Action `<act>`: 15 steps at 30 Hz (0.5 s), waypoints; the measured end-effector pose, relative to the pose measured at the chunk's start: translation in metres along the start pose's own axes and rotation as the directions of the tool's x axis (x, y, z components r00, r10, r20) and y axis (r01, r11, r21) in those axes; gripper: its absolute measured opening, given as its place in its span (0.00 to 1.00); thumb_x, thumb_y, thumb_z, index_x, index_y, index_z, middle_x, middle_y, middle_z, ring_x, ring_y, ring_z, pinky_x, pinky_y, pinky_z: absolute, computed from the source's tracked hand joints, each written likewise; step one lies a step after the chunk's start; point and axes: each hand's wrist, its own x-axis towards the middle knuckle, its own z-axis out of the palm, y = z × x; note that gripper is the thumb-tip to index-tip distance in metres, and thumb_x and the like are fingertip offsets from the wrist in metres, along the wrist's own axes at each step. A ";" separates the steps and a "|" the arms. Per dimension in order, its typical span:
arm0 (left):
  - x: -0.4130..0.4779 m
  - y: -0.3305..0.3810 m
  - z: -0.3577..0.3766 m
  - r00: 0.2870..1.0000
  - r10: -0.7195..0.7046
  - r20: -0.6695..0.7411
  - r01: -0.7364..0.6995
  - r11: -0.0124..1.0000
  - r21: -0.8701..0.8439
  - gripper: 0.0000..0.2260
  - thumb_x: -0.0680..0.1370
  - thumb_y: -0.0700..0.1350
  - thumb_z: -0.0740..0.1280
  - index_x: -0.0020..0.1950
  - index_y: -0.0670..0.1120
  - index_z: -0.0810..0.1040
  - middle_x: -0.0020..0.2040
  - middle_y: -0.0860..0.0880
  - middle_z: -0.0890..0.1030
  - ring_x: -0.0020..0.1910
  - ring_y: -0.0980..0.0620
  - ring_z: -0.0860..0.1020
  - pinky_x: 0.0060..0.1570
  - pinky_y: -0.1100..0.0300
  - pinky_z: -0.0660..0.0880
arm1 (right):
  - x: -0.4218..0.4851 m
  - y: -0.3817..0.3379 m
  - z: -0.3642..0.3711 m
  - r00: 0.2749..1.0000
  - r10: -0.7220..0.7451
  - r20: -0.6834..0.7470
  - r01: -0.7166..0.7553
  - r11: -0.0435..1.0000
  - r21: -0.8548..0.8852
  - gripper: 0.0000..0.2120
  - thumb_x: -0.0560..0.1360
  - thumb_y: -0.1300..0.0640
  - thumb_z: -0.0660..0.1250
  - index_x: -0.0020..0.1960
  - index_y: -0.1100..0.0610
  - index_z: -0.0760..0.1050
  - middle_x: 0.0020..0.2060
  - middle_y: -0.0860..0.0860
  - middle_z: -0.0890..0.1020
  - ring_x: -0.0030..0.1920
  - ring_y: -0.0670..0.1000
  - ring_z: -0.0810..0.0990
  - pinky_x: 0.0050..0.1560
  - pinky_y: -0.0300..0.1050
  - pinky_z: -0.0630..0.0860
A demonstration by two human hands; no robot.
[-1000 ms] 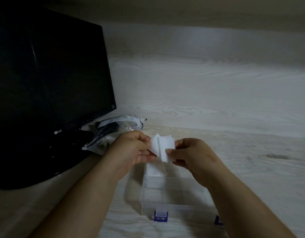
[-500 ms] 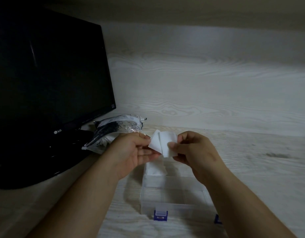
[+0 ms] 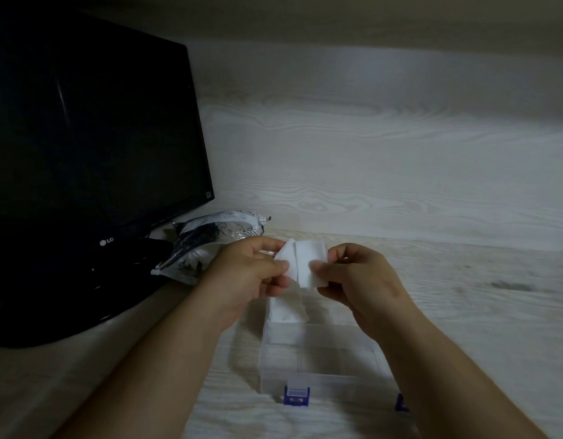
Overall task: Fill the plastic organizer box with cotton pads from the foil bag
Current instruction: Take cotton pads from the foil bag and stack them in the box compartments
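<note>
The left hand (image 3: 248,270) and the right hand (image 3: 359,280) are close together above the far end of the box, both pinching a small bunch of white cotton pads (image 3: 302,261) between thumb and fingers. The left hand grips the left edge of the bunch and the right hand the lower right corner, and the pads fan apart slightly between them. The bunch hangs in the air, clear of the box. Just below it, the clear plastic box (image 3: 321,381) lies open on the desk, split by thin walls into compartments. A stack of pads (image 3: 286,308) stands in its far-left compartment; the near compartments look bare, though the dim light and the clear plastic make this hard to judge. Two blue latches sit on the near wall, one (image 3: 296,396) toward the left and one (image 3: 400,403) partly hidden by the right forearm. Behind the left hand, the crinkled foil bag (image 3: 207,242) lies on its side on the pale wood-grain desk (image 3: 480,312), touching the base of a black monitor (image 3: 90,147) that stands at the left with its screen dark.
</note>
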 end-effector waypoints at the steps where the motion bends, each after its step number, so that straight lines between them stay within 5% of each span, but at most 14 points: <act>1: 0.001 -0.001 -0.001 1.000 0.010 -0.012 -0.010 1.000 0.029 0.08 0.76 0.32 0.67 0.53 0.40 0.79 0.38 0.39 0.82 0.32 0.51 0.80 0.29 0.63 0.76 | 0.000 0.000 0.000 1.000 -0.003 0.004 0.003 1.000 -0.008 0.09 0.72 0.67 0.72 0.40 0.60 0.73 0.38 0.57 0.79 0.40 0.55 0.80 0.44 0.47 0.81; 8: 0.003 -0.003 0.000 0.997 0.054 -0.055 -0.049 0.995 0.088 0.01 0.77 0.37 0.68 0.46 0.40 0.80 0.35 0.43 0.81 0.34 0.49 0.82 0.33 0.59 0.78 | 0.000 0.000 0.000 1.000 0.003 0.022 -0.002 0.999 -0.041 0.07 0.73 0.64 0.72 0.42 0.60 0.74 0.38 0.56 0.80 0.39 0.54 0.80 0.42 0.48 0.81; 15: 0.001 0.002 0.000 0.997 0.032 -0.067 -0.030 0.999 0.030 0.09 0.80 0.40 0.64 0.52 0.49 0.83 0.45 0.42 0.83 0.34 0.46 0.81 0.28 0.60 0.73 | 0.002 0.002 -0.001 0.999 -0.013 0.032 0.016 0.996 -0.084 0.04 0.73 0.65 0.72 0.43 0.62 0.77 0.42 0.58 0.82 0.43 0.55 0.82 0.45 0.49 0.82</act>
